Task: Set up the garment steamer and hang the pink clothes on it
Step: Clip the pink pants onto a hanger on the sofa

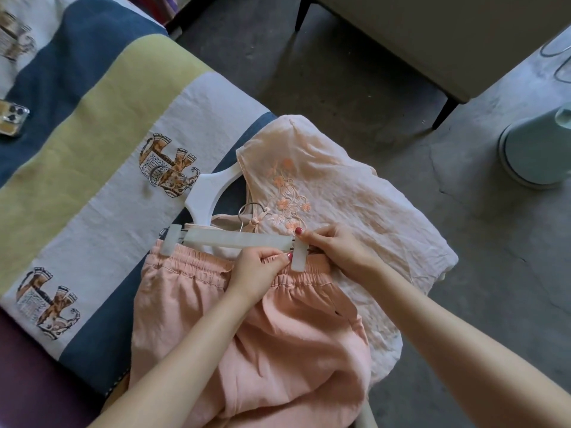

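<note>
My left hand (258,273) pinches the gathered waistband of the pink skirt (247,329) just beside the right clip (299,256) of the clip hanger (238,240). My right hand (336,248) pinches that clip's top. Beyond my fingers lies the pink blouse (340,205).

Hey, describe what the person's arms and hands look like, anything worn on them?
Both forearms are bare, with no sleeves in view. The left hand and right hand have dark red polished nails. No rings, watch or bracelets show on either.
</note>
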